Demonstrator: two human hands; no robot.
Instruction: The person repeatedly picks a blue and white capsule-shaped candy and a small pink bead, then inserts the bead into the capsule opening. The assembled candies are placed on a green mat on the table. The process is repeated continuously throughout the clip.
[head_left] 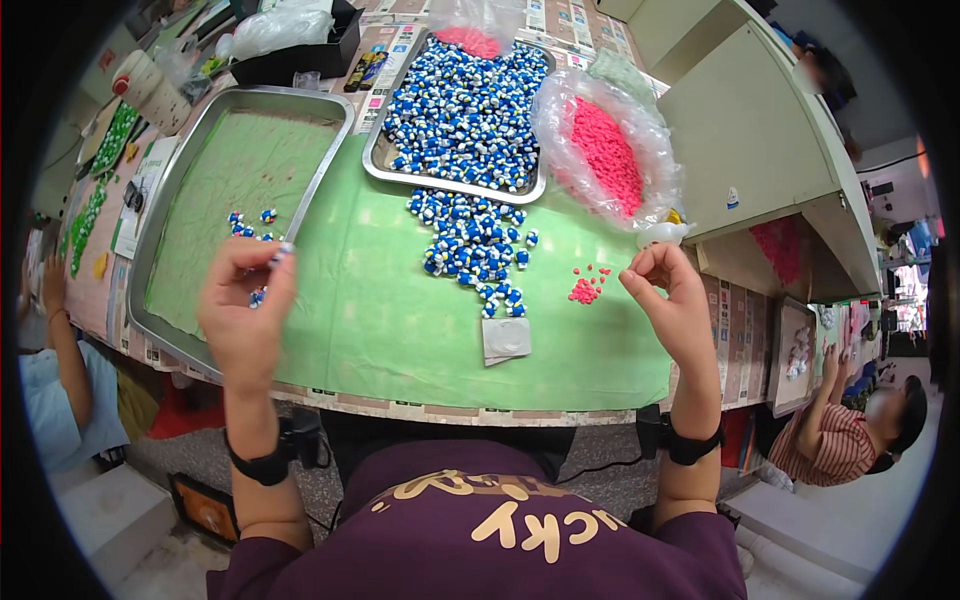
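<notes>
My left hand (pixel 245 305) is over the right side of a metal tray lined with green cloth (pixel 215 165). Between its thumb and fingertips it pinches a small blue-and-white plastic figure (pixel 283 252). Several similar figures (pixel 240 224) lie in that tray beside the hand. My right hand (pixel 675 300) is raised above the green-covered table (pixel 400 340), thumb and forefinger together; whatever they hold is too small to make out. Just left of it is a little pile of tiny pink pieces (pixel 584 290). A heap of blue-and-white figures (pixel 470 240) spreads between my hands, near a white square pad (pixel 506 340).
A second metal tray (pixel 540 180) full of blue-and-white figures stands behind the heap. To its right is a clear plastic bag (pixel 655 170) of pink pieces. A cabinet (pixel 750 140) borders the right side. Other people sit at both sides.
</notes>
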